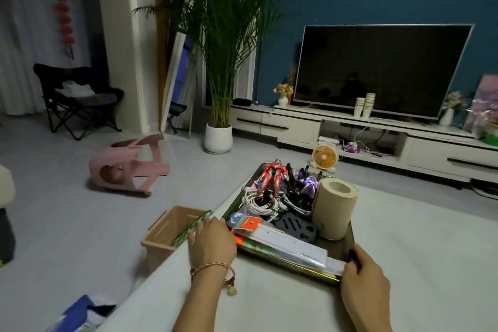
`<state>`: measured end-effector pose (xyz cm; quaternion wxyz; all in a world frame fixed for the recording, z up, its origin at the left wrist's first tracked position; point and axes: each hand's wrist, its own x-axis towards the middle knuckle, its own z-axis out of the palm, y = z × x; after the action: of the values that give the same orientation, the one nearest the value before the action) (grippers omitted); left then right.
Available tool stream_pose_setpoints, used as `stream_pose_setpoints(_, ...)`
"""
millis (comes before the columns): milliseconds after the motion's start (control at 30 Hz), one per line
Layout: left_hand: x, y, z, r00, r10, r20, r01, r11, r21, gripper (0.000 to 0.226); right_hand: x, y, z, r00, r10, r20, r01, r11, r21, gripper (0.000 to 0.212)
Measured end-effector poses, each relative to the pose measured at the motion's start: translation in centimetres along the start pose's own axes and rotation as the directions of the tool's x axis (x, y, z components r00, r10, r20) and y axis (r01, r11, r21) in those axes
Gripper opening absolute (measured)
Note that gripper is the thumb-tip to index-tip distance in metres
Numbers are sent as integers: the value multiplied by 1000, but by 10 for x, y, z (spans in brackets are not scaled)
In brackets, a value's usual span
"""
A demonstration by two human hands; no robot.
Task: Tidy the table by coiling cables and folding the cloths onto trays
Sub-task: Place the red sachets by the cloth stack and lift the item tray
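Left hand point(211, 240) clamped on tray point(346, 246) left rim; right hand point(363, 281) gripping near-right corner. Tray sits on white table point(417, 250). Inside: coiled white cable point(257, 202) at 11 o'clock, toy figure point(270, 178) beyond it, paper roll point(334, 209) upright at 2, flat packet point(287, 243) with long axis 10-to-4.

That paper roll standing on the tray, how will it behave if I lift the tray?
Probably light: the paper roll is soft wound tissue with a hollow core. It stands upright and tall near the right edge of the tray, so a jerk may tip it. Once on its side it would likely roll.
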<state>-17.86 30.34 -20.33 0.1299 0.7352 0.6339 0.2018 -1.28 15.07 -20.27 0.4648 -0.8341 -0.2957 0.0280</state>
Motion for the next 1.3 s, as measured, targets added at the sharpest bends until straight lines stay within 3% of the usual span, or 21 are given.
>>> stream_pose_setpoints(167,15,-3,2,1000,9,-16,-11,995,-100,39,7,-6,13,999,-43,-17,42,999,-32,31)
stream_pose_setpoints(300,47,-2,6,995,-45,85,68,957,-281,39,22,-11,30,1000,-8,-28,5,996,-93,27)
stream_pose_setpoints(533,84,4,15,991,-5,137,72,866,-496,39,43,-14,53,998,46,-46,-57,954,-293,42)
stream_pose_setpoints(600,82,4,5,983,-80,164,162,797,-582,43,45,-13,52,996,59,-66,-73,967,-243,42)
stream_pose_setpoints(667,80,0,-6,957,-170,235,288,661,-693,51,44,-16,51,993,105,-55,-113,979,-170,41)
stream_pose_setpoints(733,83,-2,-13,925,-137,354,375,458,-806,49,44,-20,50,983,179,-30,-180,981,-73,42)
stream_pose_setpoints(800,80,-3,-19,905,-123,407,422,373,-826,41,42,-26,46,970,241,-40,-238,969,59,41)
stream_pose_setpoints(900,75,-4,-20,924,-127,360,376,474,-797,25,38,-26,40,969,233,-81,-215,959,187,32)
stream_pose_setpoints(1000,71,-6,-21,938,-69,340,331,473,-817,23,35,-29,37,979,189,-80,-170,964,203,30)
stream_pose_setpoints(1167,77,-6,-8,981,-97,167,192,610,-769,29,39,-30,39,991,136,9,-136,982,127,35)
stream_pose_setpoints(1300,82,-7,1,984,-76,159,173,580,-796,28,40,-26,40,995,96,34,-98,994,44,37)
